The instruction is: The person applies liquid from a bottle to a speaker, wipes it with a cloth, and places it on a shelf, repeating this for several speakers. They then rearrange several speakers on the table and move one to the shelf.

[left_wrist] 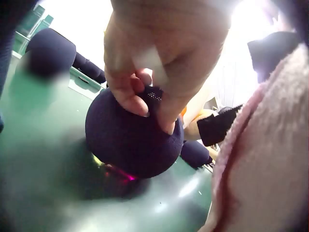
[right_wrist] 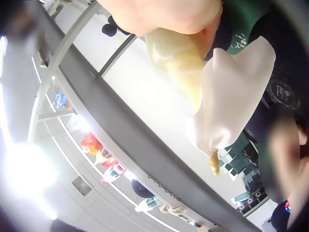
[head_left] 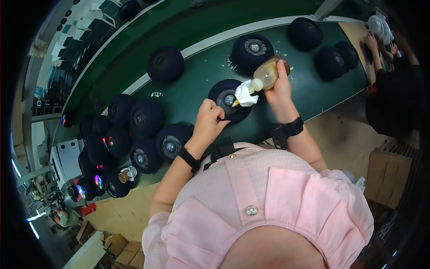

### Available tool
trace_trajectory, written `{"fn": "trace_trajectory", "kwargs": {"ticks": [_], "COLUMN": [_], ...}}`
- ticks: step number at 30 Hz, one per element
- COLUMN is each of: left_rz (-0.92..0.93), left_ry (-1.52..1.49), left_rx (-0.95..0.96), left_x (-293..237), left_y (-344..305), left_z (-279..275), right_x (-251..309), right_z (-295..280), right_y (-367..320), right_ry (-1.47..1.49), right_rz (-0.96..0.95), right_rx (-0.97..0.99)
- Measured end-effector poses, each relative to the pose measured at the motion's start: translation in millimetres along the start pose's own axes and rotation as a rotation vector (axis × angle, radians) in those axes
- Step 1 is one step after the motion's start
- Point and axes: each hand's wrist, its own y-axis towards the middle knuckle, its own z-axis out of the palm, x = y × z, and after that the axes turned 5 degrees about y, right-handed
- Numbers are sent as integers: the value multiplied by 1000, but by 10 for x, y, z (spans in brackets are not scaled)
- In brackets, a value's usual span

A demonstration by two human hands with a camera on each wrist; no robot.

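Note:
A round navy fabric-covered speaker [head_left: 242, 116] sits on the green table in front of me, its dark base with a label facing up. My left hand [head_left: 208, 123] pinches the fabric edge at the near left of the base; in the left wrist view, thumb and fingers grip a dark flap [left_wrist: 153, 94] of it. In my right hand [head_left: 280, 92] is a squeeze bottle [head_left: 267, 75] of yellowish glue, tipped downward. White tissue [head_left: 245, 94] wraps its neck. The yellow nozzle tip [head_left: 235, 103] points at the base, right over the rim of its recess.
Several similar speakers crowd the left side, some with coloured lights, near a cardboard roll [head_left: 124, 176]. Another speaker [head_left: 252, 50] stands just behind the one being worked on. More stand at the far right, where another person's arms [head_left: 374, 49] reach the table. White scraps dot the tabletop [head_left: 201, 62].

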Motion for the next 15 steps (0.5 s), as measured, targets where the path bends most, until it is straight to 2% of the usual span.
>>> {"fn": "trace_trajectory", "kwargs": {"ticks": [1, 4, 5, 10, 15], "left_rz": [-43, -71, -59, -35, -52], "left_ry": [-69, -160, -182, -177, -168], "left_rx": [-38, -127, -184, -205, -196], "left_x": [-4, -10, -8, 19, 24], "left_y": [-25, -82, -90, -80, -65], "left_z": [16, 65, 74, 74, 84], "right_x": [-21, -64, -68, -98, -230], "right_z": [22, 126, 152, 239, 222], "right_y": [-2, -33, -39, -70, -48], "right_ry": [4, -161, -159, -259, -320], "right_rz": [-7, -262, -263, -370, -425], "right_rx": [-3, 130, 130, 222, 191]}}
